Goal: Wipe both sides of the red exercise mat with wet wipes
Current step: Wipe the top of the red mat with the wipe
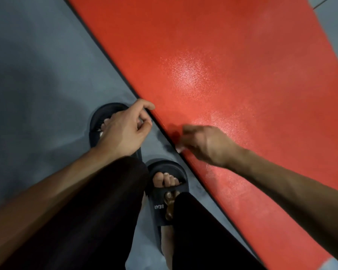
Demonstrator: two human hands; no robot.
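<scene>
The only writing that can be read is the white word "BEAR" on the strap of the dark slipper (165, 193) in the lower middle of the frame; a second dark slipper (103, 121) is above it to the left, partly hidden by the left hand (125, 129). Both slippers stand on the grey floor (37, 75), which fills the left side of the frame. The left hand is at the middle of the frame, its fingers curled, and the thumb and forefinger touch the dark edge of the red mat (232, 75); if they really pinch this edge, I cannot tell. The mat lies flat on the floor and runs from the upper middle to the lower right, with a shiny patch near its middle. The right hand (205, 145) is blurred, above the same edge of the mat, with bent fingers; whether it holds something I cannot tell.
</scene>
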